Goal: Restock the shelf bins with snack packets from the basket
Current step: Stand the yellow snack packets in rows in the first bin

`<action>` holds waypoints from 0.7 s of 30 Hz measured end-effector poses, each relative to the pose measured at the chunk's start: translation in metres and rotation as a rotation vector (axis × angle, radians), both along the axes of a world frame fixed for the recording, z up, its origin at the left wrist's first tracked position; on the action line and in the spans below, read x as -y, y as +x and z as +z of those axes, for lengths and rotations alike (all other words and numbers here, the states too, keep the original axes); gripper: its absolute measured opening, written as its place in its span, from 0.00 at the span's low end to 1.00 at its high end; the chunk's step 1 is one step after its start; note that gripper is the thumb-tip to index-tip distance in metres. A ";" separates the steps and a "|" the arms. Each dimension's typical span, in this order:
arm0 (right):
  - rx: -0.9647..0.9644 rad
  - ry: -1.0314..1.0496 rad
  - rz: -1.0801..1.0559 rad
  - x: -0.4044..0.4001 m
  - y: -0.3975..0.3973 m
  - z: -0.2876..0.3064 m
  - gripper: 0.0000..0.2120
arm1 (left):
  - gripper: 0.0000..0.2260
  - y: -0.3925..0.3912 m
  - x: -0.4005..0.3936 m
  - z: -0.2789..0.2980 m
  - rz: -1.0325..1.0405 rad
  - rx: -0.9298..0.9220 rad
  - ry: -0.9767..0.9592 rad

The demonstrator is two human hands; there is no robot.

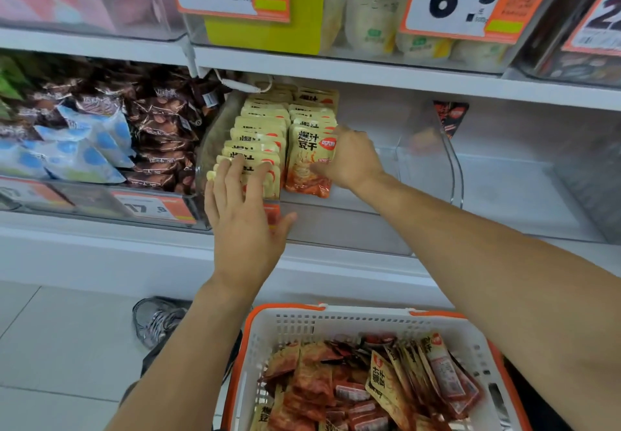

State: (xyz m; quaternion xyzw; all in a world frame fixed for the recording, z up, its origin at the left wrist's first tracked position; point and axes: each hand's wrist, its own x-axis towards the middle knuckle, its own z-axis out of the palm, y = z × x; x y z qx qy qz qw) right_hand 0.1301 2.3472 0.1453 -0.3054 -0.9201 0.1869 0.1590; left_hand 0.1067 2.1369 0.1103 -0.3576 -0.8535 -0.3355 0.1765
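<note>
- We take the clear bin (336, 215) on the middle shelf as our landmark. Inside it stand two rows of yellow snack packets (258, 141), filling its left part; its right part shows no packets.
- Our left hand (242, 215) lies flat at the bin's front left, fingers straight and spread, pressing the front of the left row back. It grips nothing.
- Our right hand (349, 158) is inside the bin, just right of the second row, and pinches the front packet (307, 162) by its right edge, holding it upright.
- The white and orange basket (336, 323) sits below the bin, in front of us, with many packets left in it, so we judge the restocking far from done.
- Risk: if the left hand lifts off, the leaning row may slump forward over the bin's low front lip and spill toward the floor.
- Risk: the pinched packet has only that row behind it and nothing in front of it. Let go carelessly, it could fall flat into the bare part of the bin.
- Risk: pushing too hard may crumple the soft packets or skew the rows against each other.
- Risk: our forearms cross right above the basket; a low elbow could knock it.
</note>
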 end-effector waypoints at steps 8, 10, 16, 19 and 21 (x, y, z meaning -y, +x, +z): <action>-0.013 -0.164 -0.077 0.006 -0.014 -0.006 0.45 | 0.37 -0.001 0.000 -0.001 0.008 -0.004 0.026; 0.044 -0.249 -0.095 0.007 -0.015 -0.005 0.50 | 0.37 -0.002 0.000 -0.002 0.011 -0.010 0.030; -0.072 -0.250 -0.116 0.006 -0.017 -0.002 0.41 | 0.38 0.000 -0.001 -0.001 0.024 -0.007 0.041; -0.085 -0.200 -0.105 0.009 -0.016 -0.003 0.39 | 0.38 -0.001 -0.001 -0.001 0.022 -0.003 0.042; -0.073 -0.205 -0.095 0.010 -0.016 -0.004 0.39 | 0.38 0.000 -0.001 -0.001 0.024 -0.004 0.037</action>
